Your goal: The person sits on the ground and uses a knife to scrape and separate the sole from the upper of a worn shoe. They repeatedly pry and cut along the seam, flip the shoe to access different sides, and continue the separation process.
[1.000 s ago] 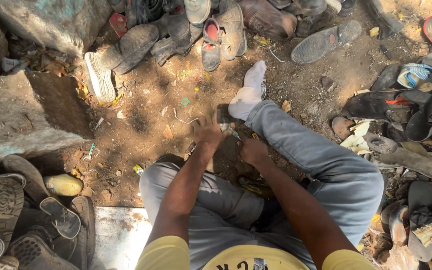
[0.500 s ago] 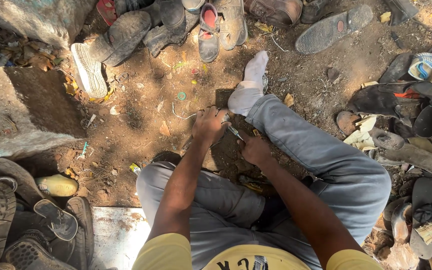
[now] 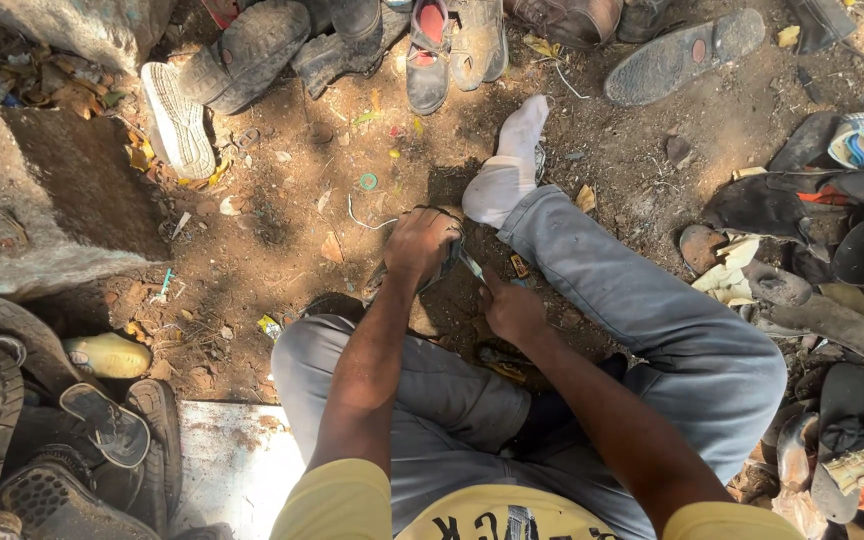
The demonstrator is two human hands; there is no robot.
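Two hands: both busy between the knees, on the dirt floor.
Left hand: grip closed on a dark shoe piece.
Right hand: grip closed on a thin metal tool touching that piece.
Far: white-socked foot.

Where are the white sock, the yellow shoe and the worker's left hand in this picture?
white sock [image 3: 512, 165], head view, on the middle of the foot.
yellow shoe [image 3: 107, 355], head view, on its upper side.
left hand [image 3: 422, 245], head view, on the back of the hand.
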